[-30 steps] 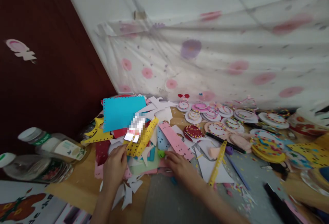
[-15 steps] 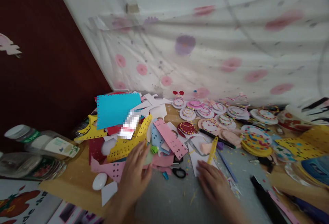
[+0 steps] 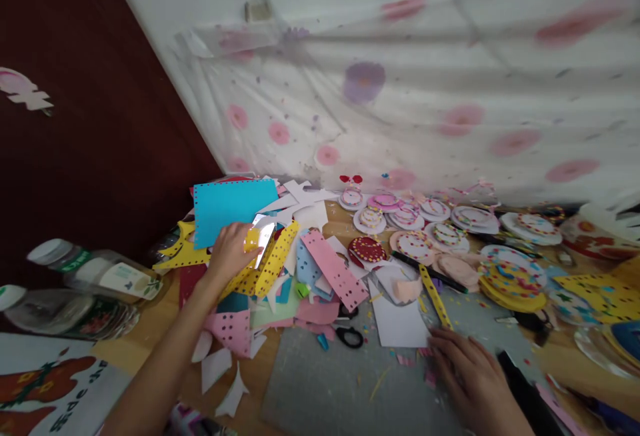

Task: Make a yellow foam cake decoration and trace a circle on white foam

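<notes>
My left hand (image 3: 231, 249) reaches over the pile of coloured paper, thumb and forefinger apart at the left edge of a bright-screened phone (image 3: 264, 233). Whether the fingertips touch the phone is hard to see. Beneath and beside the phone are yellow punched foam sheets (image 3: 275, 259). My right hand (image 3: 465, 363) lies on the grey mat (image 3: 320, 383) with fingers loosely stretched, nothing seen in them. Its fingertips are close to a white sheet of paper (image 3: 400, 323) and the lower end of a yellow punched strip (image 3: 436, 296).
Black-handled scissors (image 3: 350, 336) lie at the mat's back edge. Beaded paper discs (image 3: 367, 249) are lined up along the wall. Plastic bottles (image 3: 100, 273) stand at the left; a blue sheet (image 3: 233, 209) tops the scraps. A black tool (image 3: 520, 383) lies beside my right hand.
My left hand has moved forward and left to the phone. My right hand has drawn back to the right, uncovering the white paper. The yellow strip now slants the other way.
</notes>
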{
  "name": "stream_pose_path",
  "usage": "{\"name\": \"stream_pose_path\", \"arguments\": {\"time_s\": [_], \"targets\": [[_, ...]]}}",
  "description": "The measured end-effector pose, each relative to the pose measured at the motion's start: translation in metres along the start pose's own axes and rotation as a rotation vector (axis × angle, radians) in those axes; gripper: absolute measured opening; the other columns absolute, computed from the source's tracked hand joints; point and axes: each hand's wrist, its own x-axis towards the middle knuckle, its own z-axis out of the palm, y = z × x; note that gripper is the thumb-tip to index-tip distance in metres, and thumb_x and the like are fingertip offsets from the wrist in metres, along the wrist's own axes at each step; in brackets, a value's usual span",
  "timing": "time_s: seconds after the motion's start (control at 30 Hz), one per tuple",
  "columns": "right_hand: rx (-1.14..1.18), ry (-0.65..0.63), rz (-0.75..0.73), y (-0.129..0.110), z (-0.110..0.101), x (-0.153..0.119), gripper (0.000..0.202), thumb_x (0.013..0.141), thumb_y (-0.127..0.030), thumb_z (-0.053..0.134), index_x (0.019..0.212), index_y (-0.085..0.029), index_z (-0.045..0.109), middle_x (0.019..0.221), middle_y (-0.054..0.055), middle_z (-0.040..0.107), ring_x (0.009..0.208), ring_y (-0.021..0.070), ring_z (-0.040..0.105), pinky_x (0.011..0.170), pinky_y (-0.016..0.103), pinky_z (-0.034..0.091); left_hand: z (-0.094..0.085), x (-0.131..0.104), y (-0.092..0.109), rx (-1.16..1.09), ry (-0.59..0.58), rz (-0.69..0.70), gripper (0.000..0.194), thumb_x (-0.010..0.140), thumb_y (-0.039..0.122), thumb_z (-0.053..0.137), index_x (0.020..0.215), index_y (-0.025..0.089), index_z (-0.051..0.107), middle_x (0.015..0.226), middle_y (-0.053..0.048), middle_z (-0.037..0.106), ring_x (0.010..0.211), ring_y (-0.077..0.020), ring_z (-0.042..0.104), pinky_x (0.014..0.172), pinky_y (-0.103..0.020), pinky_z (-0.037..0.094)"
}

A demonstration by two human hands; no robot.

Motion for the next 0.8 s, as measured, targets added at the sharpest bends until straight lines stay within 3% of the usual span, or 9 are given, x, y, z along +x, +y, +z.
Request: {"name": "stream_pose_path", "arguments": {"time_s": [0.17,0.27,0.37,0.47,0.57,0.67,0.8], "targets": [[-0.083,0.062,-0.06,0.01,0.005,-0.005,0.026,0.089,-0.036,0.047,0.101,-0.026,0.067,0.11,0.007,0.071,0.099,0.0268,0.067,0.091,0.047,0.043,0.013,0.042,-0.027,0.01,-0.082,0.032,0.03,0.078,0.019,0.055,0.106,0.019,0.065,0.108,-0.009,0.069,0.104,-0.0273,0.061,0.091,-0.037,0.045],[-0.175,0.07,-0.154,0.023,0.004,-0.011,0.026,0.088,-0.038,0.049,0.105,-0.027,0.066,0.11,0.005,0.072,0.095,0.0253,0.068,0.087,0.045,0.043,0.011,0.057,-0.039,-0.013,-0.096,0.014,0.028,0.076,0.016,0.051,0.1,0.019,0.067,0.096,-0.004,0.073,0.089,-0.0212,0.066,0.077,-0.028,0.05],[-0.243,0.059,-0.225,0.03,0.001,-0.015,0.026,0.087,-0.037,0.049,0.107,-0.028,0.065,0.11,0.003,0.071,0.091,0.0247,0.069,0.086,0.045,0.043,-0.005,0.062,-0.056,0.001,-0.052,-0.038,0.027,0.079,0.017,0.047,0.097,0.019,0.067,0.092,-0.003,0.074,0.083,-0.0192,0.067,0.071,-0.025,0.05],[-0.242,0.073,-0.19,0.027,-0.004,-0.012,0.026,0.088,-0.036,0.045,0.102,-0.027,0.066,0.107,0.004,0.072,0.091,0.0274,0.069,0.087,0.05,0.042,-0.029,0.06,-0.075,0.089,0.071,-0.124,0.033,0.084,0.015,0.041,0.106,0.019,0.065,0.107,-0.009,0.07,0.094,-0.0246,0.065,0.077,-0.032,0.049],[-0.208,0.09,-0.153,0.018,-0.007,-0.005,0.027,0.089,-0.034,0.042,0.1,-0.026,0.066,0.105,0.005,0.072,0.091,0.029,0.069,0.086,0.052,0.043,-0.05,0.057,-0.088,0.189,0.156,-0.18,0.035,0.086,0.014,0.038,0.109,0.017,0.064,0.109,-0.014,0.066,0.1,-0.0306,0.062,0.079,-0.039,0.047],[-0.17,0.095,-0.12,0.011,-0.006,0.001,0.029,0.089,-0.036,0.042,0.099,-0.026,0.066,0.104,0.006,0.073,0.087,0.028,0.07,0.081,0.05,0.047,-0.061,0.058,-0.091,0.265,0.211,-0.175,0.035,0.088,0.013,0.037,0.111,0.018,0.064,0.107,-0.013,0.066,0.105,-0.0306,0.058,0.083,-0.039,0.045],[-0.143,0.071,0.02,0.011,-0.001,-0.003,0.031,0.088,-0.039,0.041,0.096,-0.026,0.068,0.095,0.006,0.074,0.078,0.0255,0.07,0.065,0.041,0.053,-0.079,0.073,-0.085,0.353,0.385,-0.098,0.032,0.093,0.016,0.038,0.112,0.015,0.063,0.107,-0.009,0.066,0.103,-0.0242,0.056,0.09,-0.035,0.044]]}}
